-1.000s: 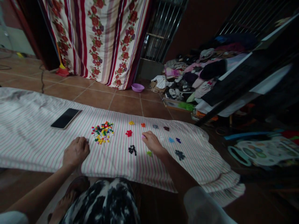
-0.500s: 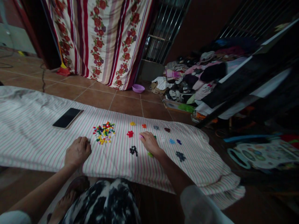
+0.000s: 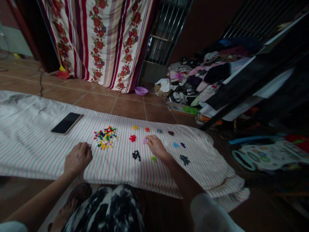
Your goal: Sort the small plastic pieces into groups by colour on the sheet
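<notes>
My right hand [image 3: 156,147] is over the striped cloth, its fingertips at the right edge of a small group of lilac pieces [image 3: 145,140]. Its fingers look slightly apart, with nothing visible between them. My left hand [image 3: 78,157] rests on the cloth with curled fingers, left of a mixed pile of small colourful pieces [image 3: 105,138]. Nothing shows in it. Around my right hand are groups of red pieces [image 3: 132,138], black pieces [image 3: 136,155], lime green pieces [image 3: 154,159], yellow pieces [image 3: 135,127] and orange pieces [image 3: 147,129].
Grey [image 3: 159,130], brown [image 3: 171,133], light blue [image 3: 175,145], dark blue [image 3: 182,145] and dark grey pieces [image 3: 184,159] lie to the right. A phone [image 3: 67,123] lies at the left on the striped cloth [image 3: 38,135]. Beyond are a purple basin [image 3: 141,91] and heaped clothes [image 3: 193,77].
My right hand has drawn slightly right from the lilac pieces, which now show more fully. My left hand stays put on the cloth. The whole view has shifted slightly.
</notes>
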A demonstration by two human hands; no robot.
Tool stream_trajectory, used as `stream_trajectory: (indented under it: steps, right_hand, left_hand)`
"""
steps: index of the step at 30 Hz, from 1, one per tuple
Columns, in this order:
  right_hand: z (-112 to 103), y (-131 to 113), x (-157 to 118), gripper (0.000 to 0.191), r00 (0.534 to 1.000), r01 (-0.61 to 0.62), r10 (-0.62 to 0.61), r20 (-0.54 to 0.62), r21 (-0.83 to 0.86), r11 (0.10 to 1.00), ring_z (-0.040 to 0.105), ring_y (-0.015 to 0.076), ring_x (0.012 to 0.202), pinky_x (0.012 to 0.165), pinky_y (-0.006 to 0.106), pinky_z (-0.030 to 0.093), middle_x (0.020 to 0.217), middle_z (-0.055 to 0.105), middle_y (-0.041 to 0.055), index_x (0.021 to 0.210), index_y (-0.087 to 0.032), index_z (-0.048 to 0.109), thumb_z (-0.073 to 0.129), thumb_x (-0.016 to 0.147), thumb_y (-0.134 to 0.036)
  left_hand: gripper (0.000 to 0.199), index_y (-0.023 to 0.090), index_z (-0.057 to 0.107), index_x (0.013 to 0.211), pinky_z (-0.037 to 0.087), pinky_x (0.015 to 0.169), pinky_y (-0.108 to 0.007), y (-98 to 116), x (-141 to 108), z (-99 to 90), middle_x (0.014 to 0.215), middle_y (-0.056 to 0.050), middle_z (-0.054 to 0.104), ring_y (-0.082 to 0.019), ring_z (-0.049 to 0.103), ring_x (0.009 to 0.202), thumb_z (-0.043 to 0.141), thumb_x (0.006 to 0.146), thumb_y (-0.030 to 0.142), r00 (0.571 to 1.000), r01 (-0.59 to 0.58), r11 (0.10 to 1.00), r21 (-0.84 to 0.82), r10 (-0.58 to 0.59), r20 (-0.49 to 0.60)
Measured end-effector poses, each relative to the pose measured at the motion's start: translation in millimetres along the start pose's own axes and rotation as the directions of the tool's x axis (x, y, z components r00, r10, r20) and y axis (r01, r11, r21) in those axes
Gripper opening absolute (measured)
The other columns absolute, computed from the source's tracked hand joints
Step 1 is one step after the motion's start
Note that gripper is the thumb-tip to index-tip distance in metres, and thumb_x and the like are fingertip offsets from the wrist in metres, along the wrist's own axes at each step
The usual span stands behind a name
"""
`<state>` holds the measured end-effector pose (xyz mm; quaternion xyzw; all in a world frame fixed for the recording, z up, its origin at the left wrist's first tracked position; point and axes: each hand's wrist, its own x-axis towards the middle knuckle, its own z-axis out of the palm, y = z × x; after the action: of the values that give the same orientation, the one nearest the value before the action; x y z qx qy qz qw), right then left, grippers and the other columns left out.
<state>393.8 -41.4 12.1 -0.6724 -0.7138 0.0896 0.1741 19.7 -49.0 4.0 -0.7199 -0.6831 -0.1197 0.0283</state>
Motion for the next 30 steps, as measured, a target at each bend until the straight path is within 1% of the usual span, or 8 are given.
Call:
stream_trajectory:
  steps: [4, 6, 9, 13, 16, 19, 27, 30]
  right_hand:
    - [-22, 21, -8, 0.03, 0.992, -0.123, 0.12, -0.041, -0.068, 0.99, 0.058, 0.0193, 0.103, 0.092, 0.028, 0.042, 0.115, 0.063, 0.0102, 0.113, -0.017, 0.067, 0.053, 0.086, -0.017]
    - [-31, 33, -13, 0.032, 0.984, -0.177, 0.174, -0.037, -0.119, 0.977, 0.059, 0.0206, 0.098, 0.088, 0.03, 0.042, 0.113, 0.062, 0.0106, 0.114, -0.018, 0.066, 0.058, 0.083, -0.021]
    - [-37, 44, -18, 0.039, 0.983, -0.179, 0.183, 0.015, -0.148, 0.973, 0.057, 0.0203, 0.095, 0.086, 0.029, 0.041, 0.109, 0.06, 0.0106, 0.118, -0.017, 0.063, 0.062, 0.079, -0.022]
    - [-33, 47, -17, 0.044, 0.982, -0.154, 0.166, 0.094, -0.127, 0.98, 0.055, 0.0183, 0.092, 0.084, 0.027, 0.039, 0.103, 0.059, 0.0097, 0.12, -0.015, 0.061, 0.063, 0.077, -0.017]
    - [-28, 43, -13, 0.036, 0.976, -0.168, 0.184, 0.118, -0.134, 0.977, 0.054, 0.0173, 0.087, 0.081, 0.026, 0.039, 0.097, 0.058, 0.0085, 0.113, -0.015, 0.064, 0.063, 0.077, -0.015]
    - [-25, 40, -10, 0.03, 0.979, -0.157, 0.17, 0.114, -0.114, 0.981, 0.054, 0.0171, 0.087, 0.081, 0.026, 0.039, 0.095, 0.058, 0.008, 0.106, -0.015, 0.067, 0.062, 0.077, -0.014]
    - [-23, 42, -11, 0.037, 0.984, -0.161, 0.164, 0.069, -0.049, 0.986, 0.057, 0.0161, 0.086, 0.082, 0.026, 0.042, 0.099, 0.062, 0.0085, 0.112, -0.015, 0.067, 0.062, 0.076, -0.012]
    - [-24, 45, -13, 0.04, 0.983, -0.172, 0.174, 0.053, -0.038, 0.984, 0.058, 0.0164, 0.088, 0.082, 0.026, 0.042, 0.1, 0.063, 0.0092, 0.116, -0.014, 0.065, 0.062, 0.075, -0.011]
  left_hand:
    - [0.024, 0.017, 0.057, 0.093, 0.04, 0.065, -0.03, -1, -1, -0.1, 0.095, -0.007, 0.064, -0.021, 0.062, 0.09, 0.036, 0.09, 0.028, 1.0, -0.012, 1.0, -0.005, 0.012, -0.004]
    - [0.024, 0.017, 0.057, 0.093, 0.04, 0.066, -0.03, -1, -2, -0.9, 0.095, -0.008, 0.064, -0.021, 0.061, 0.09, 0.036, 0.09, 0.029, 1.0, -0.013, 1.0, -0.009, 0.013, -0.001]
    - [0.025, 0.016, 0.057, 0.093, 0.04, 0.065, -0.03, 1, -2, -2.5, 0.096, -0.008, 0.064, -0.022, 0.062, 0.089, 0.036, 0.091, 0.028, 1.0, -0.003, 1.0, -0.013, 0.003, 0.004]
    - [0.025, 0.016, 0.058, 0.094, 0.039, 0.065, -0.031, 2, -1, -4.0, 0.096, -0.009, 0.065, -0.022, 0.062, 0.089, 0.036, 0.09, 0.028, 1.0, -0.002, 1.0, -0.017, 0.003, 0.006]
    - [0.025, 0.016, 0.059, 0.094, 0.039, 0.065, -0.031, 3, -1, -4.6, 0.095, -0.009, 0.065, -0.022, 0.062, 0.089, 0.036, 0.09, 0.027, 1.0, -0.004, 1.0, -0.018, 0.004, 0.01]
    - [0.025, 0.016, 0.059, 0.094, 0.039, 0.065, -0.031, 3, 0, -5.4, 0.096, -0.01, 0.065, -0.022, 0.062, 0.088, 0.038, 0.089, 0.027, 1.0, 0.0, 1.0, -0.025, 0.001, 0.022]
    - [0.026, 0.016, 0.062, 0.094, 0.04, 0.065, -0.03, 5, -1, -8.5, 0.094, -0.01, 0.067, -0.021, 0.061, 0.085, 0.039, 0.088, 0.027, 1.0, -0.001, 0.999, -0.038, 0.001, 0.0]
    - [0.026, 0.015, 0.062, 0.094, 0.04, 0.064, -0.03, 5, -1, -9.0, 0.093, -0.01, 0.067, -0.021, 0.061, 0.084, 0.039, 0.088, 0.026, 1.0, 0.001, 0.999, -0.038, -0.001, -0.001]
